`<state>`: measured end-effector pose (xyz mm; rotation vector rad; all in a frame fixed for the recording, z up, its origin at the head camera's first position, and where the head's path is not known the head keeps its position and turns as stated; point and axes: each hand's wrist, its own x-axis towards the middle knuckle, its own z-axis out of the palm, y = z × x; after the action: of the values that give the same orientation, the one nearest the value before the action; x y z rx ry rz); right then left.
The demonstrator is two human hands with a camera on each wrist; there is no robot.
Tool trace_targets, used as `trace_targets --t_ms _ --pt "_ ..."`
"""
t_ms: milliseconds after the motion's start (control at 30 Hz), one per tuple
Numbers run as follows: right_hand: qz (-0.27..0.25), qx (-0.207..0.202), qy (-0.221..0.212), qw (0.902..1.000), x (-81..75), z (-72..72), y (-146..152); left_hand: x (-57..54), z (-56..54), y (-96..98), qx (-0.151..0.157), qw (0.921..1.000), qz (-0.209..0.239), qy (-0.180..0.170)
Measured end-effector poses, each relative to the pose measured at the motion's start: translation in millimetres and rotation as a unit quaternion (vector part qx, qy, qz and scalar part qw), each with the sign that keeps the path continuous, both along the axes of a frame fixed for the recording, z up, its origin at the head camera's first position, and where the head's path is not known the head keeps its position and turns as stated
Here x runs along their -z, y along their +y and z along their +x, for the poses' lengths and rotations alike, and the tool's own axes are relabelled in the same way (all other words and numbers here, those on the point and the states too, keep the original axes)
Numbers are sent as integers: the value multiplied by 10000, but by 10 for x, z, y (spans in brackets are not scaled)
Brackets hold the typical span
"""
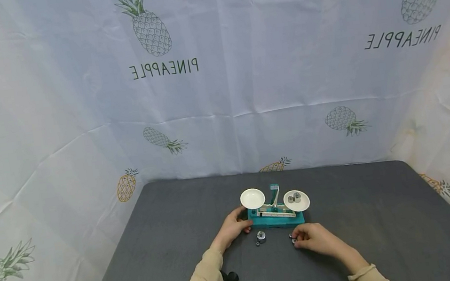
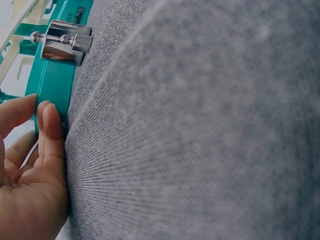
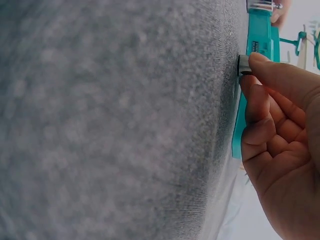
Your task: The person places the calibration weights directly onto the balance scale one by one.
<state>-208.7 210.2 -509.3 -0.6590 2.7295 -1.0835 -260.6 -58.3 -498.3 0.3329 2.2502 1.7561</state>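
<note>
A teal balance scale (image 1: 276,220) with two white pans stands on the dark grey table. My left hand (image 1: 232,227) grips the left end of its base, also seen in the left wrist view around the teal base (image 2: 56,85). In front of the scale's right part, my right hand (image 1: 315,238) pinches a small metal weight (image 3: 243,65) between thumb and forefinger, low at the tabletop. Two metal weights (image 1: 297,197) sit in the right pan (image 1: 304,206); the left pan (image 1: 252,198) holds nothing.
A larger knobbed weight (image 1: 261,237) stands in front of the base, with a tiny one (image 1: 257,244) beside it. Another small weight (image 1: 290,236) shows by the right fingertips. A white pineapple-print curtain (image 1: 218,89) hangs behind and beside the table (image 1: 190,202).
</note>
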Motion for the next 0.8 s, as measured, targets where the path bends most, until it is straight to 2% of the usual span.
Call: trace_targets --t_ms 333,667,800 --pt "101 -108 84 9999 -1 -10 -4 18 0 -2 -8 10000 -5 50" --pt "101 140 472 9987 -208 12 -2 -3 9 1 -18 10000 4 44" --pt "66 191 652 9977 -326 18 6 66 -28 9 -26 10000 -31 62"
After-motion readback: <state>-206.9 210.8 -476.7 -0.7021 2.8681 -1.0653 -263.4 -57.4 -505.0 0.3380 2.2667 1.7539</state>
